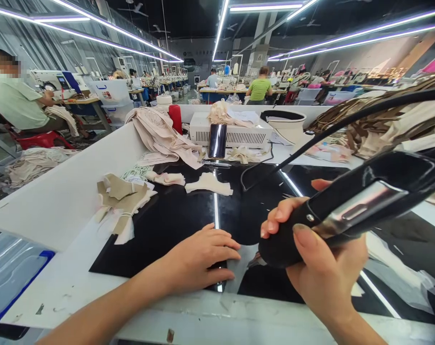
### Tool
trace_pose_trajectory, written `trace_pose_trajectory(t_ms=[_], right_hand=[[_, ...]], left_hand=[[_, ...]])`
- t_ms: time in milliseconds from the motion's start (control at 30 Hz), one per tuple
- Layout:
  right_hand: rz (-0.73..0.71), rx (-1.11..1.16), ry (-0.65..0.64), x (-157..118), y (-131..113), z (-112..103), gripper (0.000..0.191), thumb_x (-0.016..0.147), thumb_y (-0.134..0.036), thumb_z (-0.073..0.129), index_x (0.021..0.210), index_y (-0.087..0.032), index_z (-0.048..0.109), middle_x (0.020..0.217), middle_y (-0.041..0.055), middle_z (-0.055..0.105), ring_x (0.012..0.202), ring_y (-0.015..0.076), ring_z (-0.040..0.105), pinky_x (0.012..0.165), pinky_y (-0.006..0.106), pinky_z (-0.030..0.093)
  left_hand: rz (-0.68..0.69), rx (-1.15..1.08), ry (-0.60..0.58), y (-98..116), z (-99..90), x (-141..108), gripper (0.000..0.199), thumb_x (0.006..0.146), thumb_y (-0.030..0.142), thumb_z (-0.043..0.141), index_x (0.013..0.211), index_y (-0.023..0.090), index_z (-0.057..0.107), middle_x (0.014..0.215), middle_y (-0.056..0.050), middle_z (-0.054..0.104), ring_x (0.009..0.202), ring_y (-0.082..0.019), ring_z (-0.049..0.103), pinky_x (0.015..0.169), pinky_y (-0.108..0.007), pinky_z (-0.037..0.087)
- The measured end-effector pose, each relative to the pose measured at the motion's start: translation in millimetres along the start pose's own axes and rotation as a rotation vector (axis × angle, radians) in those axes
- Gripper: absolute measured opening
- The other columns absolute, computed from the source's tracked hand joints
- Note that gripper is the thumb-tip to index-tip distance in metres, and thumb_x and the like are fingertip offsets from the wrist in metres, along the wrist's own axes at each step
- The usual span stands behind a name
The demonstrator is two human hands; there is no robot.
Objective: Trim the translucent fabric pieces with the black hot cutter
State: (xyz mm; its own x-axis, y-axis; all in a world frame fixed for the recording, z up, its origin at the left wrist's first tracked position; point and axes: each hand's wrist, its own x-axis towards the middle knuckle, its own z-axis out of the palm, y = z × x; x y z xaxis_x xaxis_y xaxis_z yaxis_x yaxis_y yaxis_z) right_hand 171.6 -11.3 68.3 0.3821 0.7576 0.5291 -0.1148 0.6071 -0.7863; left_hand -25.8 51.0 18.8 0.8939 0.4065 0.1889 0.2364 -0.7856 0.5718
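The left hand (210, 258), palm down with fingers loosely spread, should press the sheer strip (242, 263) flat at the black mat's (163, 235) six o'clock edge; the right hand (327, 270), wrapped round the corded tool (361, 211), had best angle its eight-o'clock-pointing tip (255, 260) low.

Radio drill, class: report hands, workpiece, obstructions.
Left hand open, palm down at translucent sheet; right hand gripping black tool. Sheet on black board. Possible snag: black cord over board.

Silver-trimmed black tool (364, 206) slants down toward a flat translucent strip (243, 262)
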Motion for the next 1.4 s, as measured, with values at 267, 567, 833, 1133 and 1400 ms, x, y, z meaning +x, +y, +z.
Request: trace_pose_trajectory(t_ms=[267, 567, 833, 1133, 1400], right_hand=[[-0.016, -0.004, -0.014, -2, 0, 2, 0.048, 0.091, -0.03, 0.081, 0.134, -0.035, 0.059, 0.087, -0.0029, 0.067, 0.067, 0.0162, 0.065, 0.059, 0.034, 0.059], [-0.087, -0.078, 0.042, 11, 15, 1, 0.042, 0.093, -0.028, 0.08, 0.128, -0.035, 0.059, 0.089, -0.0049, 0.067, 0.07, 0.0146, 0.065, 0.062, 0.032, 0.058], [-0.033, -0.012, 0.029, -1, 5, 10, 0.05, 0.091, -0.033, 0.082, 0.135, -0.037, 0.059, 0.088, -0.0047, 0.068, 0.068, 0.0147, 0.065, 0.061, 0.031, 0.059], [-0.012, 0.021, -0.007, -7, 6, 12, 0.048, 0.094, -0.029, 0.079, 0.137, -0.038, 0.058, 0.091, -0.0041, 0.068, 0.068, 0.0138, 0.066, 0.06, 0.03, 0.06], [0.028, 0.072, -0.033, -17, 2, 18, 0.052, 0.091, -0.036, 0.082, 0.137, -0.037, 0.058, 0.088, -0.0032, 0.067, 0.069, 0.0153, 0.066, 0.06, 0.031, 0.06]], left_hand=[[-0.012, -0.004, -0.021, -1, -1.8, 1, 0.032, 0.096, 0.028, 0.079, 0.127, 0.023, 0.072, 0.14, -0.006, 0.072, 0.138, -0.028, 0.06, 0.13, -0.06, 0.024], [-0.075, 0.027, 0.003, 3, -6.6, 3, 0.043, 0.095, 0.031, 0.079, 0.136, 0.023, 0.068, 0.148, -0.007, 0.066, 0.144, -0.028, 0.055, 0.131, -0.061, 0.022], [-0.086, -0.016, -0.078, 5, -6.8, 0, 0.049, 0.091, 0.034, 0.084, 0.136, 0.026, 0.068, 0.151, -0.005, 0.063, 0.149, -0.028, 0.05, 0.132, -0.061, 0.014], [-0.073, -0.027, -0.087, 4, -8.9, 2, 0.056, 0.088, 0.036, 0.086, 0.14, 0.029, 0.066, 0.153, -0.006, 0.062, 0.149, -0.029, 0.049, 0.132, -0.061, 0.013], [-0.052, -0.035, -0.098, 3, -9.7, 2, 0.056, 0.091, 0.037, 0.083, 0.143, 0.031, 0.063, 0.154, -0.006, 0.061, 0.151, -0.029, 0.047, 0.131, -0.063, 0.012]])
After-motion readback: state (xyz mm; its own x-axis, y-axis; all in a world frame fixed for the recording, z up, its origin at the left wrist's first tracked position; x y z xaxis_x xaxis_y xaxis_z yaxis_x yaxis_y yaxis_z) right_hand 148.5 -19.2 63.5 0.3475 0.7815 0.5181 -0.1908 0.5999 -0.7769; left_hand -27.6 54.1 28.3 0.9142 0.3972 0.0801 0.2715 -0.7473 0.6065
